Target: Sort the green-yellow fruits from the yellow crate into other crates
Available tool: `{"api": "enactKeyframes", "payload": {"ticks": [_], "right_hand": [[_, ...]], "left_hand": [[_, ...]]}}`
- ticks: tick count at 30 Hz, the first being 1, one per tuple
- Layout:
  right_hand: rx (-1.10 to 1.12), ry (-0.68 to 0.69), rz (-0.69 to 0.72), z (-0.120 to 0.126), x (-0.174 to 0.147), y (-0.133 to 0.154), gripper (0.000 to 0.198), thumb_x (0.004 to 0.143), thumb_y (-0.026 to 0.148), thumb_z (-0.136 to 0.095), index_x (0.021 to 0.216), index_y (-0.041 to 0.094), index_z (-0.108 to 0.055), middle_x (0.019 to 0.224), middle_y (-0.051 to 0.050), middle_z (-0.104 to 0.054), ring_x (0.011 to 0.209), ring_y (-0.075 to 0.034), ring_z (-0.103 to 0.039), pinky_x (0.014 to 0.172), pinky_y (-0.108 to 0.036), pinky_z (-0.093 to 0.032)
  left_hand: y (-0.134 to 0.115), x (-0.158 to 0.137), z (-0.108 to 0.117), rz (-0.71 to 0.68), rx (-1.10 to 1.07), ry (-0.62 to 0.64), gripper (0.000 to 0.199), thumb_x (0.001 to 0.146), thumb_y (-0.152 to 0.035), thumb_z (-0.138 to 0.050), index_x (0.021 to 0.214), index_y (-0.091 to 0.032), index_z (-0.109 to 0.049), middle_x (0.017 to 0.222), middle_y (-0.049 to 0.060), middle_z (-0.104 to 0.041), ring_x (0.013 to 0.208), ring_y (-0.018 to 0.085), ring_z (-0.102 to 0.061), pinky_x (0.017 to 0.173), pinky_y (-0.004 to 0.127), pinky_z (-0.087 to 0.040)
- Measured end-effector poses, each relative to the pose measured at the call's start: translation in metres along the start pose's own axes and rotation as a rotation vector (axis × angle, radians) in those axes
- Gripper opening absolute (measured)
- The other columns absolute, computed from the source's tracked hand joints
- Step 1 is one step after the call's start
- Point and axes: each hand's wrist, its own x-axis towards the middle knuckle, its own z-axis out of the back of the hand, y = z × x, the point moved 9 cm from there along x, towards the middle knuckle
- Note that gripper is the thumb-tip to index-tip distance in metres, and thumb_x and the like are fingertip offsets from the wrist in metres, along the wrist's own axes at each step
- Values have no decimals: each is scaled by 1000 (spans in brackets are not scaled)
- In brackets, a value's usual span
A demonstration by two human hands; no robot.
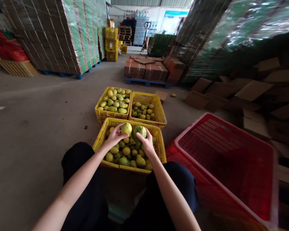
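Observation:
My left hand (116,135) is closed around a pale yellow-green lemon (126,129). Beside it, my right hand (146,141) grips a larger, darker green lemon (138,132). Both fruits are held close together above a yellow crate (162,150) between my knees. Inside that crate lie many lemons (126,150), some yellow and some green; my hands hide part of them.
Behind stand two more yellow crates of lemons, a fuller left one (100,117) and a lower-filled right one (162,118). A red crate (195,131) is at my right. Cardboard pieces (252,93), a pallet of boxes (146,71) and wrapped stacks (84,41) stand around.

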Motion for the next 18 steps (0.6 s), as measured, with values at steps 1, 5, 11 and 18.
{"api": "enactKeyframes", "payload": {"ticks": [1, 5, 11, 18], "right_hand": [[58, 11, -85, -3, -1, -8, 50, 59, 50, -88, 97, 25, -68, 87, -1, -73, 84, -24, -69, 75, -36, -59], [249, 159, -385, -25, -9, -35, 58, 63, 74, -75, 90, 23, -67, 80, -6, -75, 81, -29, -72, 51, -34, -55], [457, 74, -594, -18, -15, -48, 49, 67, 70, -72, 83, 23, -68, 73, -7, -74, 69, -26, -70, 45, -32, -53], [713, -154, -609, 3, -13, -36, 27, 73, 46, -71, 88, 25, -64, 77, -3, -75, 76, -23, -73, 66, -37, -64]], "left_hand": [[9, 1, 0, 69, -81, 1, 61, 56, -36, -96, 110, -22, -70, 104, 7, -72, 102, 26, -68, 89, 36, -56], [31, 0, -5, 257, -291, 19, 54, 68, -52, -87, 107, -20, -67, 98, 6, -74, 94, 23, -71, 76, 33, -60], [63, -6, -1, 529, -385, -35, 47, 80, -58, -76, 102, -16, -70, 95, 11, -75, 85, 23, -73, 59, 26, -59], [128, -33, 13, 786, -295, -237, 25, 91, -45, -65, 98, -21, -63, 91, 7, -71, 88, 23, -73, 66, 29, -63]]}}
